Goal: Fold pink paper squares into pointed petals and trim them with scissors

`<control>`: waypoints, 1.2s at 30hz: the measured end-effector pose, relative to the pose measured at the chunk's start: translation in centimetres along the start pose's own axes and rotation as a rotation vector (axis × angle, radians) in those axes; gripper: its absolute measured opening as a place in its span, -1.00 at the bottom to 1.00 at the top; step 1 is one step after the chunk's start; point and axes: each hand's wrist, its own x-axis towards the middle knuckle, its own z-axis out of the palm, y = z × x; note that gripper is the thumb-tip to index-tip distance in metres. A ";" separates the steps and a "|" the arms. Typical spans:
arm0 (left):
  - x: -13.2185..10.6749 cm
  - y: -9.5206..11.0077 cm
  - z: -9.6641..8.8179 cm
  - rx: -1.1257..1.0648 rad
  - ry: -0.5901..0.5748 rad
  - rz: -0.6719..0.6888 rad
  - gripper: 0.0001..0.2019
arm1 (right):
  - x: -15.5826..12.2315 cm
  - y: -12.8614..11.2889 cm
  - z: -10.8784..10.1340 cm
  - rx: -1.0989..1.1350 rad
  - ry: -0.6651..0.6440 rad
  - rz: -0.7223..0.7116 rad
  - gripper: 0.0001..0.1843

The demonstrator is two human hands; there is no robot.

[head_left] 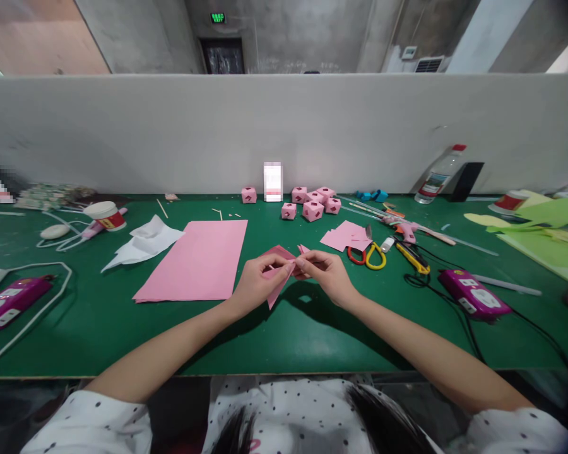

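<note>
Both of my hands meet over the middle of the green table, pinching a folded piece of pink paper [275, 296]. My left hand [260, 280] grips it between thumb and fingers. At its right end, the fingertips of my right hand [325, 274] are closed on the same paper; its exact folds are partly hidden by my fingers. To the left lies a stack of pink paper sheets [194, 261]. Several folded pink paper cubes [312, 210] with dark openings stand beyond my hands. Small pink paper squares [343, 236] are spread to the right.
Scissors [375, 256] and a yellow utility knife [414, 258] lie right, near a pink glue gun [408, 232] and a purple power strip [476, 294]. Crumpled white paper [146, 241], a paper cup [106, 216] and another purple strip [16, 302] are left. A bottle [438, 180] leans against the partition [170, 132].
</note>
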 end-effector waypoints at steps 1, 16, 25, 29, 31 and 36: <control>0.0 -0.1 0.0 0.019 0.006 0.011 -0.78 | 0.0 0.0 0.0 0.000 0.001 0.002 -0.70; 0.3 0.0 -0.3 -0.086 0.022 -0.019 -0.75 | -0.2 -0.2 0.2 0.017 0.050 0.012 -0.66; 0.2 0.1 -0.3 -0.158 -0.034 -0.061 -0.73 | -0.4 -0.3 0.3 0.033 0.020 -0.010 -0.75; 0.2 0.1 -0.3 -0.166 -0.043 -0.060 -0.73 | -0.4 -0.4 0.3 0.032 0.032 0.006 -0.72; 0.2 0.1 -0.3 -0.166 -0.045 -0.056 -0.72 | -0.4 -0.4 0.3 0.036 0.034 0.006 -0.73; 0.2 -0.1 -0.2 -0.168 -0.046 -0.054 -0.72 | -0.3 -0.3 0.3 0.019 0.040 0.004 -0.71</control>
